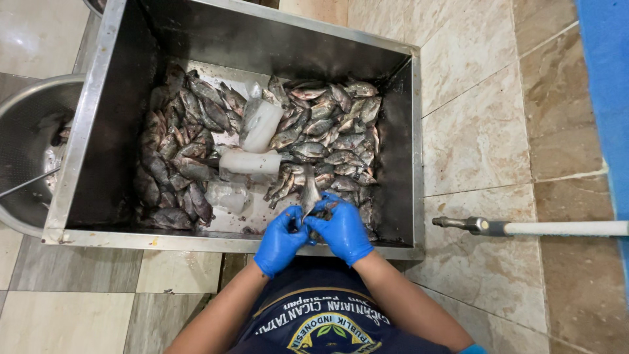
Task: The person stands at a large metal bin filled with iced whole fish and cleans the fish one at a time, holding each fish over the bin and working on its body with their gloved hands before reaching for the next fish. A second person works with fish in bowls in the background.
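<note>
Right now the small grey fish sits between both my gloved hands at the near edge of the steel tub, just above the front rim. Its long axis runs almost straight away from me: tail end pointing out toward the heap, the other end tucked down into my palms, so the body stands nearly in line with my forearms rather than across them. My left hand closes around the lower part of the fish from the left, fingers curled shut on it; my right hand clamps it from the right and a little farther out, fingers wrapped over its flank. Both grips are touching the fish and each other, and neither is clearly nearer, though the right reaches slightly higher along the body. What the fingertips do underneath is hidden by the gloves.

Beyond the fish lies the pile of fish on the right half of the tub and a darker pile on the left, with blocks of ice between them. Outside the tub, a perforated metal bowl stands to my left on the tiled floor, and a hose nozzle with a white pipe lies to my right, well apart from my hands.
</note>
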A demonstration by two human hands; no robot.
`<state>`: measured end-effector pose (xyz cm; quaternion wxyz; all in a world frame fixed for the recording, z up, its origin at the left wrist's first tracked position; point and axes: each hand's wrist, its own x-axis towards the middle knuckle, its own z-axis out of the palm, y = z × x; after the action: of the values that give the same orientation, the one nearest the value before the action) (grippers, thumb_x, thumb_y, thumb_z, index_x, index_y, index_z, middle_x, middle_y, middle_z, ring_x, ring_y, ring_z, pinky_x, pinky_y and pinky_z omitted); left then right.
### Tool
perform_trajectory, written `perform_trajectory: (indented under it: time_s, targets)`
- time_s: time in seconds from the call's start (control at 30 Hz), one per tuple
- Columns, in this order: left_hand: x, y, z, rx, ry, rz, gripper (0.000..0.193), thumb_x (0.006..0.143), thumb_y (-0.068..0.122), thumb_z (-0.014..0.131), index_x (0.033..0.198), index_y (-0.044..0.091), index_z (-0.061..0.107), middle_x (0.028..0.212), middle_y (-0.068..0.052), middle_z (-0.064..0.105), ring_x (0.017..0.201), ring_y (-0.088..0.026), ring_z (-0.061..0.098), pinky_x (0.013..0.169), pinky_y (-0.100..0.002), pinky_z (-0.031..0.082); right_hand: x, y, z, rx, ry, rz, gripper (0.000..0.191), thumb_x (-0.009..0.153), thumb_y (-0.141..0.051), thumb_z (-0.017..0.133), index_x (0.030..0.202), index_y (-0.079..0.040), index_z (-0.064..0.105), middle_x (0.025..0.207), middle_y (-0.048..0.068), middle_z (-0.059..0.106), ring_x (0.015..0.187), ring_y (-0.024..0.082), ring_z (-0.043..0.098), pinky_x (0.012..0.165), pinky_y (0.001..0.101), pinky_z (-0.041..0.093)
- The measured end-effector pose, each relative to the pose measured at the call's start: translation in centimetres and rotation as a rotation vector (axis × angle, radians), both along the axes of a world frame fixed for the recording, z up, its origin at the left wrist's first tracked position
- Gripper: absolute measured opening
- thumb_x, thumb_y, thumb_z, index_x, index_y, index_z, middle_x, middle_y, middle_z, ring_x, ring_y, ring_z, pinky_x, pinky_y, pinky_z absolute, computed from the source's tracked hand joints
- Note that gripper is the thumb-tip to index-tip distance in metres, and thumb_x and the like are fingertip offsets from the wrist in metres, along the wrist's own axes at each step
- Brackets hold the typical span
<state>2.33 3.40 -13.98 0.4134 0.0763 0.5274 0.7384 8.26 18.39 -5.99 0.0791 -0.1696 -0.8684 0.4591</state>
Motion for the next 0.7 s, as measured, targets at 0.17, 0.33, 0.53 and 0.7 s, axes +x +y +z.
perform_trajectory:
  time_s: [0.17,0.33,0.53,0.7]
  targets:
    - [-0.8,-1.0,2.4,-0.177,0.725,0.080,0.023,0.083,-0.001,0.073,0.088,0.003,0.051,0.089,-0.012,0.051,0.079,-0.024,0.055,0.071,-0.033,0.051,0.2,0.2,-2.0,-0.495,-0.086,-0.085,0.014,0.083,-0.005,0.079,0.092,0.003,0.073,0.087,0.013,0.073,0.074,0.013,0.066,0.067,0.0296,0.055]
    - [-0.3,-0.8,3.6,-0.119,0.864,0.170,0.025,0.081,0.000,0.073,0.091,0.005,0.051,0.106,-0.015,0.056,0.084,-0.032,0.059,0.075,-0.036,0.054,0.1,-0.3,-1.9,-0.336,-0.011,-0.023,0.015,0.086,-0.004,0.068,0.100,0.002,0.070,0.091,0.009,0.070,0.078,0.012,0.065,0.069,0.0295,0.055]
    - [-0.1,-0.6,3.8,-0.259,0.902,0.090,0.027,0.080,0.007,0.074,0.100,0.004,0.056,0.126,-0.019,0.056,0.088,-0.036,0.066,0.073,-0.042,0.056,0.5,-1.4,-2.0,-0.271,0.047,-0.009,0.033,0.087,-0.009,0.057,0.120,0.000,0.056,0.100,0.011,0.070,0.087,0.024,0.067,0.080,0.0362,0.055]
    - [-0.7,-1.2,4.1,-0.355,1.010,-0.040,0.028,0.081,0.012,0.075,0.103,0.005,0.059,0.140,-0.022,0.053,0.090,-0.040,0.067,0.074,-0.046,0.057,0.8,-0.5,-3.6,-0.144,-0.030,0.109,0.024,0.091,-0.013,0.052,0.100,0.001,0.068,0.089,0.019,0.072,0.078,0.029,0.070,0.073,0.0408,0.056]
